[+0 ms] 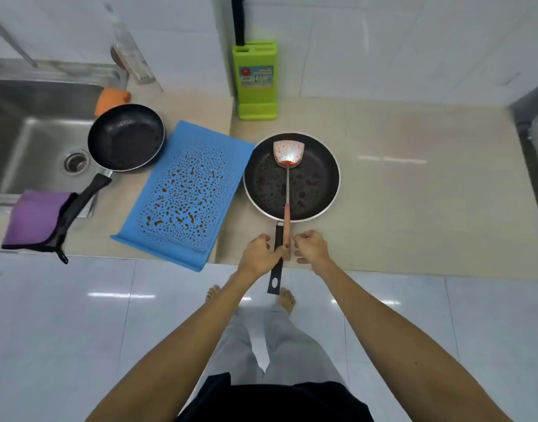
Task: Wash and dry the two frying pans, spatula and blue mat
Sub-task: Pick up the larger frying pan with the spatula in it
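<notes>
The big frying pan (pixel 321 178) sits on the table (pixel 414 193) right in front of the person, its black handle sticking out over the edge. The spatula (pixel 288 153), spotted with red sauce, lies in the pan with its handle running along the pan's handle. The left hand (pixel 258 254) has its fingers curled and its thumb laid across the pan handle, reaching the spatula's handle. I cannot tell whether it grips either. The right hand (pixel 311 246) is just beside the spatula's end with fingers curled, and I cannot tell whether they touch it. The blue mat (pixel 188 193), speckled with sauce, lies to the left, touching the pan's rim. The small frying pan (pixel 126 137) sits at the sink's (pixel 24 132) edge, its handle over a purple cloth (pixel 33 217).
</notes>
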The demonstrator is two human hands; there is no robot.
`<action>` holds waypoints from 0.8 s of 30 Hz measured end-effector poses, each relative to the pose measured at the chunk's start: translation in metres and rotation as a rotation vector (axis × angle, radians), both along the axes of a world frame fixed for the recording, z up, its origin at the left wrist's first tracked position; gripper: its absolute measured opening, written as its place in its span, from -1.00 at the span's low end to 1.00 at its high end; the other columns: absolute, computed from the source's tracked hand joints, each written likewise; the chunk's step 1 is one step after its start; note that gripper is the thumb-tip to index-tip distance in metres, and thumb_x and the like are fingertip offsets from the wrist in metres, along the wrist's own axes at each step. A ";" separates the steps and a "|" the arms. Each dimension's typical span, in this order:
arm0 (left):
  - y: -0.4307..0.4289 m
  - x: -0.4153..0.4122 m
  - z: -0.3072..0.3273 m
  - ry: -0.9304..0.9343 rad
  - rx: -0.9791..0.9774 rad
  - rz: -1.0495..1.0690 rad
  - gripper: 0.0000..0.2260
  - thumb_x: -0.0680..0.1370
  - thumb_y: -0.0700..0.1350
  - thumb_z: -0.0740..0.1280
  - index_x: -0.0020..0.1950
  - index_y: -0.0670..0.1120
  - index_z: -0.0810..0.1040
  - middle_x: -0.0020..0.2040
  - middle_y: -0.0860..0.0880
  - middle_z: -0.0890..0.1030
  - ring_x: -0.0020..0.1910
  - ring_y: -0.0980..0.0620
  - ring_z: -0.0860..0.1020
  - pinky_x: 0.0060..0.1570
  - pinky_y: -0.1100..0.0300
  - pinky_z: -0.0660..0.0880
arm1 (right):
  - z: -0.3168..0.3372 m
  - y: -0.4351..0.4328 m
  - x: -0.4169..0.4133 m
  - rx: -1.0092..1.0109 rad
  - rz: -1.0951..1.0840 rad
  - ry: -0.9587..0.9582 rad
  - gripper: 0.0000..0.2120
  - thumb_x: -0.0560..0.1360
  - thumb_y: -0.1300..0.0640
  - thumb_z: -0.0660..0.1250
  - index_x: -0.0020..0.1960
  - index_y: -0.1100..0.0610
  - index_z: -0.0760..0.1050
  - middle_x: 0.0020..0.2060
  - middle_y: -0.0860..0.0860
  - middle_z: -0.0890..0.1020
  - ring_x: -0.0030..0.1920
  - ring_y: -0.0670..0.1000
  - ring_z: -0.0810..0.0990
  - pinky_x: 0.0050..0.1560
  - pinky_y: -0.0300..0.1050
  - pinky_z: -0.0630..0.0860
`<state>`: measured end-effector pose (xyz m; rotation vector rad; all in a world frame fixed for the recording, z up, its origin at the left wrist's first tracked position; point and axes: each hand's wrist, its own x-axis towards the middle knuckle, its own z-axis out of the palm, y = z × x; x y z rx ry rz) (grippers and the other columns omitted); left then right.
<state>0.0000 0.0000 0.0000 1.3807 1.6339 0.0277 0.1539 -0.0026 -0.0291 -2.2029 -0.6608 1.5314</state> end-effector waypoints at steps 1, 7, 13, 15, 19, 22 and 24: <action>0.001 0.004 -0.003 0.002 -0.005 0.020 -0.42 0.54 0.18 0.38 0.40 -0.18 0.43 0.21 -0.13 0.59 0.18 -0.14 0.57 0.20 -0.03 0.53 | -0.002 -0.001 -0.001 -0.049 -0.070 0.105 -0.78 0.65 0.02 0.27 0.20 0.14 0.49 0.06 0.11 0.67 -0.01 0.12 0.69 -0.17 -0.01 0.64; 0.003 0.019 -0.010 0.011 0.010 0.039 -0.66 0.54 0.12 0.40 0.13 -0.12 0.53 -0.04 -0.02 0.61 -0.07 -0.06 0.61 0.03 0.00 0.60 | -0.015 -0.011 -0.007 -0.119 -0.171 0.419 -0.67 0.71 -0.02 0.15 0.22 0.15 0.59 0.06 0.14 0.72 0.06 0.13 0.70 0.03 0.09 0.66; -0.006 0.020 -0.021 -0.026 0.036 0.120 -0.63 0.57 0.09 0.40 0.22 -0.14 0.51 0.01 -0.02 0.61 -0.02 -0.06 0.62 0.04 0.02 0.60 | -0.027 -0.010 -0.008 -0.137 -0.234 0.486 -0.63 0.69 -0.06 0.17 0.19 0.15 0.64 0.06 0.16 0.72 0.10 0.16 0.69 0.13 0.14 0.63; -0.007 0.019 -0.022 -0.023 0.061 0.126 -0.62 0.56 0.07 0.41 0.24 -0.14 0.51 0.04 -0.04 0.62 -0.01 -0.06 0.61 0.05 0.03 0.59 | -0.027 -0.009 -0.008 -0.138 -0.218 0.508 -0.61 0.69 -0.08 0.16 0.18 0.14 0.65 0.03 0.13 0.74 0.11 0.15 0.69 0.18 0.16 0.61; -0.007 0.018 -0.027 0.024 0.133 0.075 -0.73 0.54 0.04 0.43 0.13 -0.08 0.58 0.00 -0.03 0.65 -0.05 -0.05 0.62 -0.01 0.01 0.59 | -0.028 -0.008 -0.010 -0.143 -0.227 0.575 -0.60 0.69 -0.09 0.16 0.15 0.13 0.67 0.01 0.12 0.74 0.13 0.16 0.67 0.23 0.17 0.58; -0.006 0.019 -0.029 0.018 0.138 0.047 -0.78 0.54 0.02 0.43 0.10 -0.07 0.60 -0.02 -0.03 0.65 -0.08 -0.05 0.62 -0.03 0.01 0.60 | -0.025 -0.007 -0.011 -0.140 -0.239 0.594 -0.61 0.69 -0.09 0.16 0.12 0.13 0.67 -0.03 0.10 0.74 0.11 0.15 0.68 0.22 0.17 0.58; -0.006 0.018 -0.032 0.010 0.147 0.040 -0.78 0.53 0.02 0.43 0.10 -0.06 0.60 -0.02 -0.03 0.64 -0.08 -0.04 0.61 -0.03 0.02 0.60 | -0.025 -0.007 -0.011 -0.138 -0.239 0.603 -0.61 0.69 -0.09 0.16 0.11 0.12 0.66 -0.05 0.08 0.74 0.10 0.15 0.68 0.21 0.16 0.59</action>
